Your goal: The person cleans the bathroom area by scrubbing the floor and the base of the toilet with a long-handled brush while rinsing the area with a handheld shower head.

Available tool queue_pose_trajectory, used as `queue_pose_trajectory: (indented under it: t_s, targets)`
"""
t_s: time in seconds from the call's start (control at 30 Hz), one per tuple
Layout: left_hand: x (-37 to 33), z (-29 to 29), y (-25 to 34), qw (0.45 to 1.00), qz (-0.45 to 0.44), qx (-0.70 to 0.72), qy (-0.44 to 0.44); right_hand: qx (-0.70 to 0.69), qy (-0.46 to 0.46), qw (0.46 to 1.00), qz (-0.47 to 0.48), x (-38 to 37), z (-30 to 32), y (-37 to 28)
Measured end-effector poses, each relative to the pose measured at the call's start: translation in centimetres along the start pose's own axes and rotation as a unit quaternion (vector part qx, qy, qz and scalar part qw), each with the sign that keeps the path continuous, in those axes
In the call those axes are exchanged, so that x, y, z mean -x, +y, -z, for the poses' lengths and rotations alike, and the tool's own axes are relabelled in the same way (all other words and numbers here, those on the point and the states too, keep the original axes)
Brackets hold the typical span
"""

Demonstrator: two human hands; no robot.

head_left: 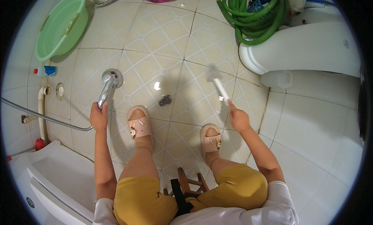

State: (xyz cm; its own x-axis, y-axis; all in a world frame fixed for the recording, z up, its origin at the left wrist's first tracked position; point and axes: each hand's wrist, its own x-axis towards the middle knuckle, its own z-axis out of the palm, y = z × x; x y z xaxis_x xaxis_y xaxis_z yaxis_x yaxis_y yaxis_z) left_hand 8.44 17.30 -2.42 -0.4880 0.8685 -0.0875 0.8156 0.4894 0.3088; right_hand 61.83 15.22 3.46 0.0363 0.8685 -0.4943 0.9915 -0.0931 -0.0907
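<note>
My left hand is closed round the handle of a chrome shower head, whose round head points down over the tiled floor. A grey metal hose runs from it to the left wall. In my right hand is the white handle of a brush; its head, smeared by motion, is at the tiles, and I cannot tell whether it touches them. Between the two hands lies a small dark grey scouring pad or clump, its kind unclear.
A green basin leans at the left wall, near a bottle, a floor drain and a pipe. A coiled green hose sits by a white toilet. My slippers flank a wooden stool.
</note>
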Motion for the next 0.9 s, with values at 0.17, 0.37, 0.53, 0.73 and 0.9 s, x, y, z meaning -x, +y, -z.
queue_pose_trajectory:
  t_s: [0.17,0.37,0.53,0.73,0.9]
  targets:
    - [-0.1,0.0,0.2,1.0,-0.009,-0.014,-0.006,0.026,-0.029,0.992,0.121,-5.5,2.7,-9.1]
    - [0.0,-0.1,-0.2,1.0,0.001,-0.009,-0.004,0.045,-0.002,0.995,0.09,-8.5,5.1,-7.4]
    - [0.0,0.0,-0.7,1.0,-0.014,0.011,0.005,0.036,-0.01,0.998,0.048,-3.2,1.9,0.6]
    - [1.9,1.7,3.0,0.993,-0.064,0.096,-0.027,-0.017,-0.001,0.999,0.038,-2.5,-0.3,-1.7]
    - [2.0,2.4,6.9,0.983,-0.11,0.124,-0.081,0.004,-0.049,0.989,0.143,-4.9,1.4,-9.6]
